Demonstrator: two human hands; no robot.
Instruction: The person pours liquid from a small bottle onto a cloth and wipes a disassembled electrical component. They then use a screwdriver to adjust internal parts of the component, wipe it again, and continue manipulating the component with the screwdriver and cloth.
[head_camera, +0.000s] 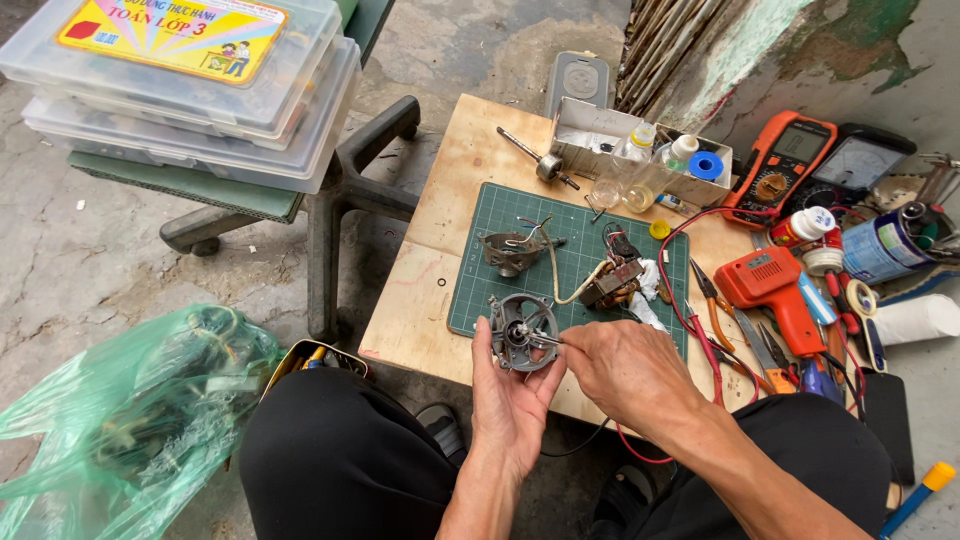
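**Two hands working on a round motor housing at the front edge of the board**

A low wooden board (480, 160) is serving as the table, and a green cutting mat (500, 215) is lying on its middle part. In the back right corner an open cardboard box (600, 125) is holding small bottles. At the right edge an orange multimeter (780, 165) and an orange glue gun (775, 285) are lying among other tools.

On the mat, a metal motor cap (512, 250) is sitting near the middle, and a motor stator with copper coil (612, 282) is lying just beside it to the right, joined to it by pale wires.

The left hand (510, 400) is reaching up over the front edge of the board, its fingers closed around the round motor housing (522, 332), which is standing upright above the front edge of the mat. The right hand (625, 370) is pinching a thin metal tool (545, 340) between the fingertips, and the tip is touching the centre of the housing.
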